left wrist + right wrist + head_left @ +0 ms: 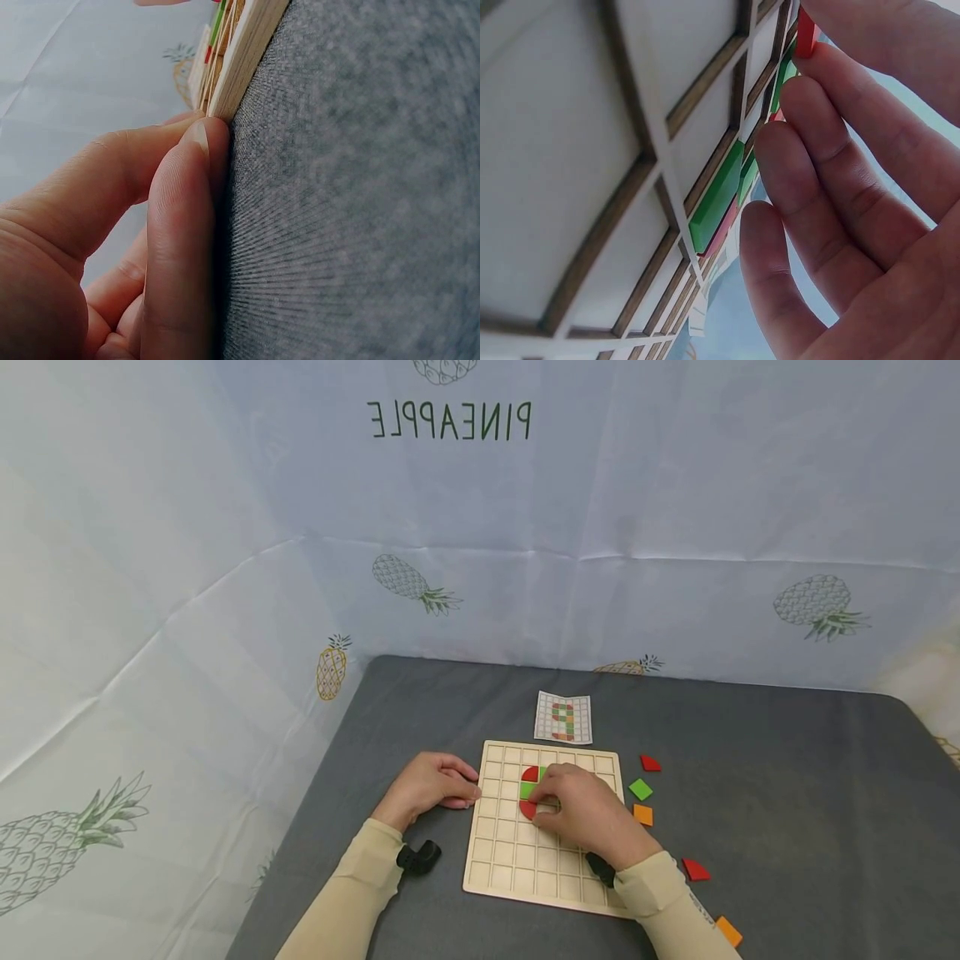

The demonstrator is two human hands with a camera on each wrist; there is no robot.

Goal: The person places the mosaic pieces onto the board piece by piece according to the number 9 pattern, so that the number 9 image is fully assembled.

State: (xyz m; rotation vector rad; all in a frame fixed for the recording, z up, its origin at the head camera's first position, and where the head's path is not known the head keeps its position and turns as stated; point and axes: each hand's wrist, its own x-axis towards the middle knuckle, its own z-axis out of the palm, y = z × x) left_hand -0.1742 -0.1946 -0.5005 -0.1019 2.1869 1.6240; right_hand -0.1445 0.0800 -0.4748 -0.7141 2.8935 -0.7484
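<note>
A light wooden grid board [504, 864] lies on the dark grey table. My right hand [588, 814] is over its middle and pinches a red quarter-round tile [806, 36] between thumb and index finger, with the other fingers loosely extended. Seated in the grid near those fingertips are a green square tile [528, 791], a red quarter-round tile [530, 773] above it and another green tile [717, 199], partly hidden by the hand in the head view. At the board's left edge my left hand [429, 787] grips the rim between thumb and index finger.
A pattern card [563, 731] printed with coloured shapes lies just beyond the board. Loose tiles are strewn to the right: red quarter-rounds [696, 870], a green square [641, 789] and orange squares [642, 814]. Pineapple-print cloth [480, 502] hangs behind the table and on the left.
</note>
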